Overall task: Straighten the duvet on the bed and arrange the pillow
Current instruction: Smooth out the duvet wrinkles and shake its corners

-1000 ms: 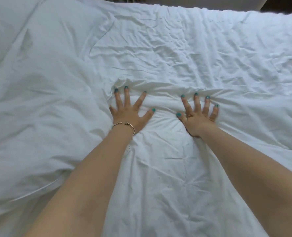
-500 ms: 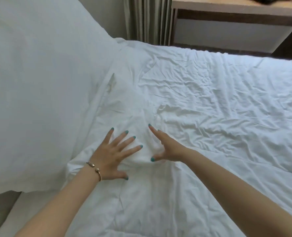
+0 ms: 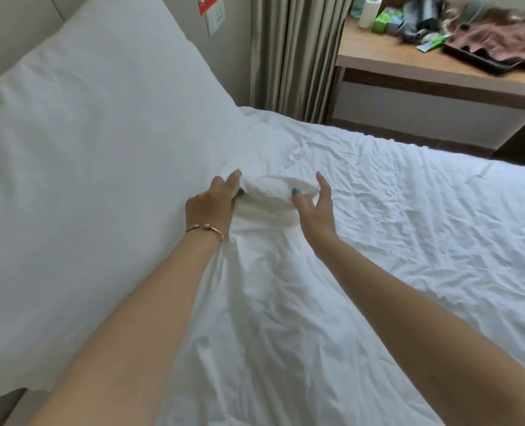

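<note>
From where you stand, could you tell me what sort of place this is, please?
Probably a hotel or guest bedroom: a bed with a plain white duvet and large white pillow, a curtain, and a wooden desk cluttered with toiletries beside it.

Bed (image 3: 18, 407) under rumpled duvet (image 3: 409, 241), pillow (image 3: 86, 164)

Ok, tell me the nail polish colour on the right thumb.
Teal green, on the right hand's thumbnail, head view.
</note>
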{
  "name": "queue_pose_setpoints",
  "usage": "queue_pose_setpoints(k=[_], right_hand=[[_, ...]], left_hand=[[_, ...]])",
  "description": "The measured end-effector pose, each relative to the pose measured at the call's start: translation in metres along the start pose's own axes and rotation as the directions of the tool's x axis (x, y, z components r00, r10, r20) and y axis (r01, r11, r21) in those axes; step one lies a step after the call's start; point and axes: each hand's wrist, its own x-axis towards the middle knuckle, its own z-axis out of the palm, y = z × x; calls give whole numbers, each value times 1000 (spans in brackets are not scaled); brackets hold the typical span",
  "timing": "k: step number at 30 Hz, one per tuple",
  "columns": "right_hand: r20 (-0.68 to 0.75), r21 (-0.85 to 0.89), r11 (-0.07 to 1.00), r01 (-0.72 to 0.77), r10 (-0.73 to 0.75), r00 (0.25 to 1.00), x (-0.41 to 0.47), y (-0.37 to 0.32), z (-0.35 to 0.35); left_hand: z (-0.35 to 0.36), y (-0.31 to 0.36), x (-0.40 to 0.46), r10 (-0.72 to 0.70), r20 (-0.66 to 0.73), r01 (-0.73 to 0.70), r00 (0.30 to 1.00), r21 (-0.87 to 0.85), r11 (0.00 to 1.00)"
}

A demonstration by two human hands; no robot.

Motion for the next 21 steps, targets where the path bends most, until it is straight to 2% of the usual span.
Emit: queue_pose_setpoints(k=[2, 3, 4, 5, 6, 7, 8, 9, 10, 12, 16, 21], right_hand=[[49, -52, 999, 15, -12, 999, 10, 7, -5], [78, -146, 989, 20, -9, 997, 12, 16, -9], [99, -276, 961, 23, 4, 995, 13, 31, -13], [123, -420, 907, 31, 23, 992, 14, 50, -18], [139, -580, 814, 28, 65, 988, 16, 69, -25], [135, -727, 687, 7, 134, 982, 18, 89, -34], [114, -842, 539, -20, 214, 970, 20, 109, -46], [78, -914, 403, -46, 286, 955, 21, 127, -61], [41, -950, 305, -69, 342, 939, 22, 145, -76], [5, -973, 215, -84, 385, 923, 22, 178, -101], [20, -978, 199, -60, 377, 926, 41, 209, -107], [40, -958, 278, -73, 381, 924, 55, 218, -109]], left_hand=[[19, 5, 10, -179, 0, 177, 984, 135, 975], [27, 12, 12, -117, -161, 144, 980, 166, 976], [38, 20, 12, 53, -290, 4, 956, 191, 982], [51, 26, 9, 319, -348, -238, 882, 255, 937], [64, 29, 6, 536, -340, -448, 773, 306, 840], [72, 27, 6, 611, -224, -541, 759, 305, 784], [75, 21, 8, 521, -47, -496, 852, 246, 833], [80, 12, 12, 311, 129, -333, 942, 234, 913], [86, 0, 17, 138, 220, -194, 966, 263, 945], [111, -15, 19, 82, 195, -144, 977, 327, 934], [141, -18, 13, 109, 154, -150, 982, 292, 944], [153, -20, 17, 145, 99, -166, 984, 250, 954]])
